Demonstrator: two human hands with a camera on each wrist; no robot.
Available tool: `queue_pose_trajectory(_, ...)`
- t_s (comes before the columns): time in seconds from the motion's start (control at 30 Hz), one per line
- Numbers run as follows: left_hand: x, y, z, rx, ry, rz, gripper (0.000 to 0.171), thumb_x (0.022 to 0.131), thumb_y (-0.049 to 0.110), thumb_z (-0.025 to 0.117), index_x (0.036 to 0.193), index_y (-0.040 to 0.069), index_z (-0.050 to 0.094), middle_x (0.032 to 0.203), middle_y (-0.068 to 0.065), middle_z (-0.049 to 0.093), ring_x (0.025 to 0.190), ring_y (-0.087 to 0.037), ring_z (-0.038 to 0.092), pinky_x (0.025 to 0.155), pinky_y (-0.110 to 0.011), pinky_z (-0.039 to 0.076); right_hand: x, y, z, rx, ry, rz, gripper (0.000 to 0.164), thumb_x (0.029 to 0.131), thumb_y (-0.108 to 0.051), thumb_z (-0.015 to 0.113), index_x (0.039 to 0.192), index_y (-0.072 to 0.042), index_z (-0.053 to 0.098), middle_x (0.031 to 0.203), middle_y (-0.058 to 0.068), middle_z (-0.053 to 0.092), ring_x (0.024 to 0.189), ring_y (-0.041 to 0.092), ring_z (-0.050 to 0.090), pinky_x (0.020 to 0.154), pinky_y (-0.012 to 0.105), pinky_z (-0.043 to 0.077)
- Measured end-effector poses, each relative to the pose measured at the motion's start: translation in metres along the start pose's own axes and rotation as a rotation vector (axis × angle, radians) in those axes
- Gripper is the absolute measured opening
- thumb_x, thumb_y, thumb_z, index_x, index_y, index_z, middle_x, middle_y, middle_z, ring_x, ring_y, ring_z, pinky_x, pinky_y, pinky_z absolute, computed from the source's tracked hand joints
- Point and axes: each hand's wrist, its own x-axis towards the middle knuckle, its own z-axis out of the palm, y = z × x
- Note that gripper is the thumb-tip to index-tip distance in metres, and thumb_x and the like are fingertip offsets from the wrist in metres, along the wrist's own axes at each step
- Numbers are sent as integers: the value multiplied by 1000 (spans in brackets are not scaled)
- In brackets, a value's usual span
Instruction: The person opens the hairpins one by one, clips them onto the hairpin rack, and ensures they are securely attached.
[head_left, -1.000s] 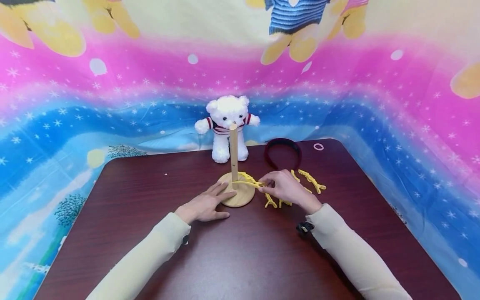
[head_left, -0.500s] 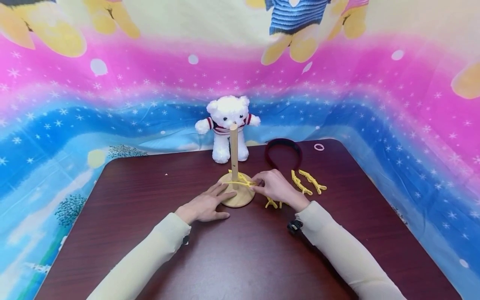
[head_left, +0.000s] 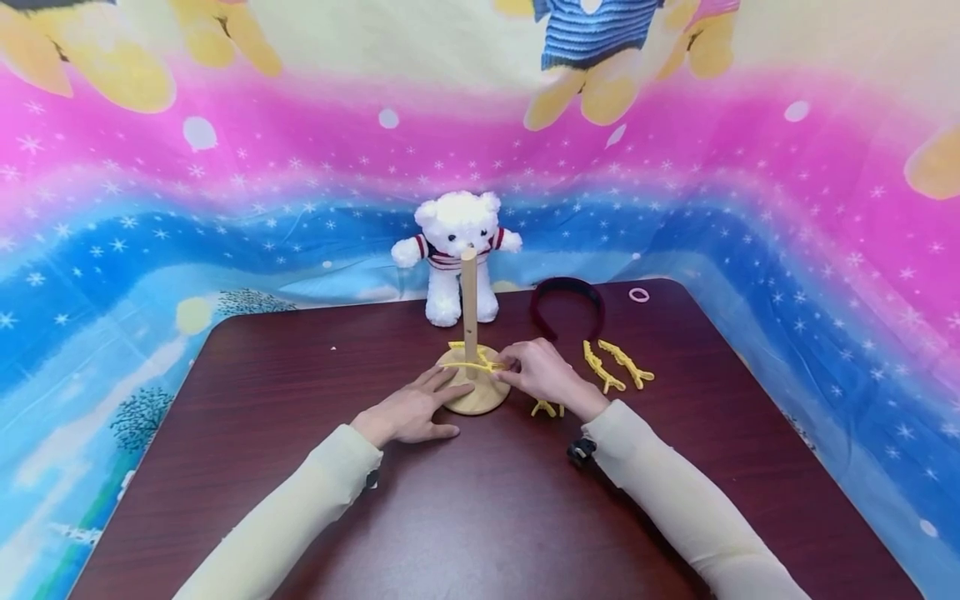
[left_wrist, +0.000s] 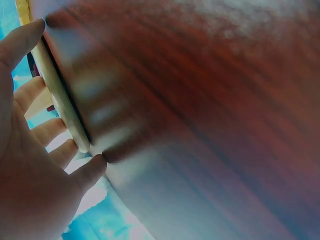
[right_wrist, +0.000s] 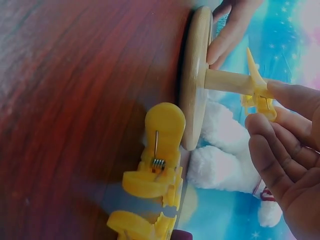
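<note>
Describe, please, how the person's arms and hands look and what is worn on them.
The left sleeve and right sleeve are long, plain and cream. A small black device, probably a wrist camera, shows beside each cuff. The left hand and right hand are ungloved.

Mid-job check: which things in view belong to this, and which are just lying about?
Likely part of the job:
left hand, resting on the wooden stand
right hand
yellow clip it pinches
loose yellow clips, probably

Apparently just lying about:
teddy bear, standing
headband
pink ring
</note>
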Motion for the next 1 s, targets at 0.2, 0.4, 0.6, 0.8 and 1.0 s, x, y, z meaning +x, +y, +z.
queue_pose_trajectory(0.2, 0, 1, -1, -9, -11, -7, 74, 93, 54, 63, 157, 34, 30, 168, -11, 17, 156, -35, 12, 121, -52, 29, 0, 2, 1, 11, -4, 8, 18, 88, -25, 78, 102, -14, 78, 88, -3, 76, 74, 5, 66, 65, 23, 52)
queue_pose_trajectory(0.4, -1, 2, -3, -15, -12, -19, 74, 93, 53, 64, 157, 34, 31, 168, -10, 17, 156, -35, 11, 121, -52, 29, -2, 3, -1, 38, -19, 41, 23, 88, -29, 78, 106, -15, 78, 91, -3, 76, 77, 6, 68, 66, 23, 53)
queue_pose_trajectory(0.6, -1, 2, -3, -16, -11, -10, 74, 93, 52, 64, 157, 34, 31, 168, -11, 18, 156, -35, 12, 121, -52, 29, -3, 4, -1, 79, -17, 58, 24, 87, -27, 79, 107, -15, 77, 90, -5, 75, 77, 4, 67, 68, 24, 55)
queue_pose_trajectory(0.8, -2, 2, -2, -24, 2, 6, 74, 93, 51, 65, 157, 32, 32, 168, -12, 19, 156, -36, 12, 120, -51, 30, -4, 7, 1, 116, -13, 79, 26, 85, -26, 80, 109, -15, 76, 89, -6, 75, 77, 4, 66, 73, 28, 57)
queue_pose_trajectory(1.0, -1, 2, -3, -23, -1, 1, 74, 93, 51, 64, 157, 33, 32, 168, -12, 18, 156, -36, 12, 120, -51, 30, -5, 8, 0, 140, -21, 83, 27, 87, -29, 79, 110, -16, 75, 89, -7, 73, 78, 4, 66, 73, 28, 56)
